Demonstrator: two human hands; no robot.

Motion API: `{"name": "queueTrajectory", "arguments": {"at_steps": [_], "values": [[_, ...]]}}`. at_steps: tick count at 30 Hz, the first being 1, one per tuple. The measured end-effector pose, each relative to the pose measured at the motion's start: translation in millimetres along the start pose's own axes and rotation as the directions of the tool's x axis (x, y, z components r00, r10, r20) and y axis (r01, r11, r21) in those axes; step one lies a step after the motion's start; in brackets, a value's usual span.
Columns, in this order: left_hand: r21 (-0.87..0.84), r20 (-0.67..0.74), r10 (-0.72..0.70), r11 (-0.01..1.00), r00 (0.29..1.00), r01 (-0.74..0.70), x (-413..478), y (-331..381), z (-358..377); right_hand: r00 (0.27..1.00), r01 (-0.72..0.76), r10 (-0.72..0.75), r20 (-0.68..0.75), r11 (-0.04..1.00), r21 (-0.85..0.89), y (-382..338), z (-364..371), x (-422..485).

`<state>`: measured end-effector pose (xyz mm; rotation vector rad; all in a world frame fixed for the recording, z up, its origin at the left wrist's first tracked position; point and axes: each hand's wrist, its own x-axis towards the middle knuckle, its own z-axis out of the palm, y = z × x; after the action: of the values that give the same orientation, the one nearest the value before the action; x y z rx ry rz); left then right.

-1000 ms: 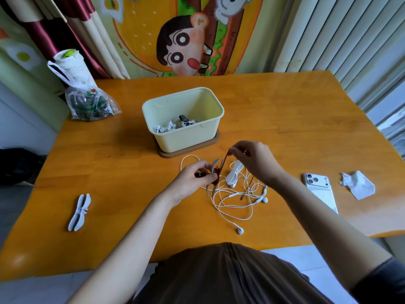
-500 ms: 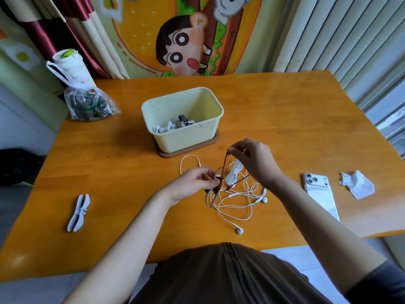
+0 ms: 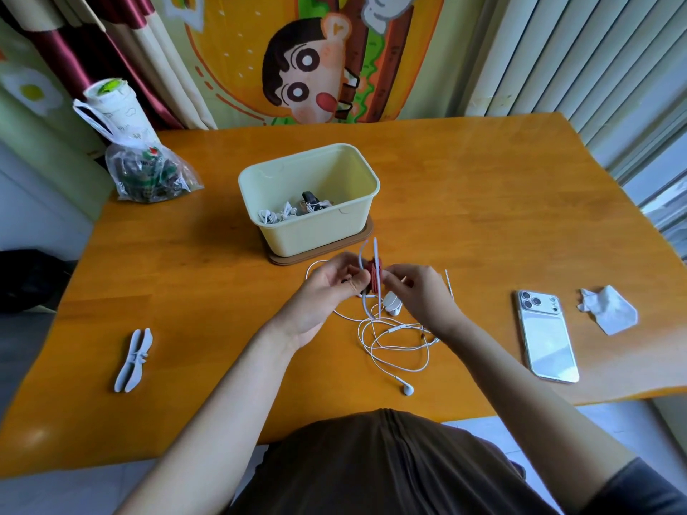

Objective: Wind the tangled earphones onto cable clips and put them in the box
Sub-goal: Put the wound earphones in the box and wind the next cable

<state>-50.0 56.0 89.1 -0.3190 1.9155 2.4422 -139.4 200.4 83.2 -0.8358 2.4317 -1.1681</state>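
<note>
My left hand (image 3: 327, 288) and my right hand (image 3: 416, 291) meet just in front of the cream box (image 3: 316, 236). Between them is a white cable clip (image 3: 375, 254) with dark red cord (image 3: 373, 278) wound round its middle. The left hand's fingers grip the clip from the left. My right hand pinches the red cord at the clip's right side. A tangle of white earphones (image 3: 394, 347) lies on the table under and in front of my hands. Inside the box lie wound earphones (image 3: 286, 211).
A spare white cable clip (image 3: 134, 360) lies at the front left. A white phone (image 3: 544, 334) and a crumpled tissue (image 3: 609, 310) lie at the right. A plastic bag (image 3: 148, 172) with a paper cup sits at the back left. The box stands on a brown base (image 3: 319, 254).
My right hand has come down and left to the clip, so the red cord that was stretched between the hands is now wound close on it. The clip has turned more upright.
</note>
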Motion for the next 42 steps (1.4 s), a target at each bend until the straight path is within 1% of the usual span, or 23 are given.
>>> {"name": "queueTrajectory", "arguments": {"at_steps": [2,3,6,11,12,13,15,17,18,20,21,22,25,27,29,31,33,38,40,42], "values": [[-0.124,-0.108,0.009,0.992,0.994,-0.022,2.4,-1.1,0.1,0.998,0.013,-0.012,0.057,1.000,-0.017,2.7,12.3,-6.1],[-0.142,-0.158,0.002,0.990,0.987,-0.024,3.6,-1.8,-1.0,0.996,0.020,-0.018,0.083,0.999,-0.030,4.0,17.7,-9.4],[-0.059,-0.265,-0.023,0.998,0.964,0.008,4.7,-7.3,-5.1,0.995,0.033,-0.028,0.100,0.998,-0.047,5.1,27.9,-16.4],[-0.029,-0.403,-0.072,0.997,0.912,0.066,5.0,-19.6,-11.4,0.995,0.058,-0.049,0.090,0.994,-0.093,1.6,27.1,-20.4],[0.017,-0.427,-0.055,0.998,0.903,0.068,5.3,-20.7,-11.0,0.993,0.066,-0.055,0.100,0.992,-0.106,0.6,26.2,-21.3],[0.106,-0.455,-0.014,0.992,0.890,0.070,5.6,-22.5,-11.1,0.991,0.082,-0.068,0.112,0.989,-0.120,-0.6,25.6,-22.3],[0.318,-0.477,0.085,0.945,0.875,0.081,6.1,-28.0,-14.0,0.987,0.118,-0.100,0.126,0.983,-0.143,-3.2,24.4,-23.3],[0.469,-0.424,0.107,0.875,0.899,0.118,6.0,-34.3,-19.0,0.987,0.134,-0.117,0.112,0.978,-0.161,-5.0,20.7,-21.6],[0.536,-0.372,0.081,0.832,0.925,0.143,6.7,-37.4,-22.3,0.989,0.130,-0.115,0.097,0.976,-0.173,-5.2,17.7,-19.5],[0.642,-0.249,-0.016,0.745,0.968,0.178,6.5,-40.2,-25.7,0.992,0.114,-0.101,0.070,0.973,-0.203,-2.8,11.0,-14.0],[0.648,-0.196,-0.063,0.741,0.979,0.178,5.6,-39.3,-24.2,0.994,0.106,-0.095,0.059,0.972,-0.211,-0.8,8.3,-11.6],[0.627,-0.153,-0.095,0.760,0.984,0.171,4.8,-37.4,-21.6,0.995,0.096,-0.087,0.048,0.972,-0.213,1.4,6.0,-9.3],[0.574,-0.082,-0.120,0.806,0.989,0.146,3.6,-28.9,-14.8,0.999,0.046,-0.045,0.010,0.978,-0.202,6.7,0.8,-3.6],[0.571,-0.046,-0.164,0.805,0.985,0.161,3.0,-24.7,-14.2,0.999,0.025,-0.029,-0.020,0.981,-0.191,8.0,-2.8,-1.4],[0.601,0.003,-0.236,0.777,0.972,0.186,2.9,-24.1,-14.9,0.998,0.019,-0.029,-0.053,0.983,-0.185,8.6,-6.5,-0.1],[0.631,0.025,-0.261,0.753,0.965,0.187,2.0,-23.7,-13.6,0.997,0.033,-0.045,-0.056,0.980,-0.195,8.4,-7.9,0.4],[0.630,0.033,-0.263,0.754,0.964,0.184,2.7,-23.2,-12.3,0.997,0.040,-0.050,-0.051,0.981,-0.191,8.0,-8.7,0.8],[0.665,0.010,-0.284,0.718,0.959,0.206,4.3,-21.9,-12.7,0.994,0.060,-0.073,-0.077,0.986,-0.153,6.0,-12.1,1.1],[0.650,0.022,-0.295,0.731,0.955,0.211,3.5,-21.9,-11.8,0.994,0.064,-0.076,-0.073,0.986,-0.155,7.3,-11.7,0.9],[0.607,0.056,-0.297,0.768,0.953,0.204,1.1,-19.4,-9.3,0.995,0.053,-0.064,-0.073,0.988,-0.144,10.6,-11.7,0.9]]}}
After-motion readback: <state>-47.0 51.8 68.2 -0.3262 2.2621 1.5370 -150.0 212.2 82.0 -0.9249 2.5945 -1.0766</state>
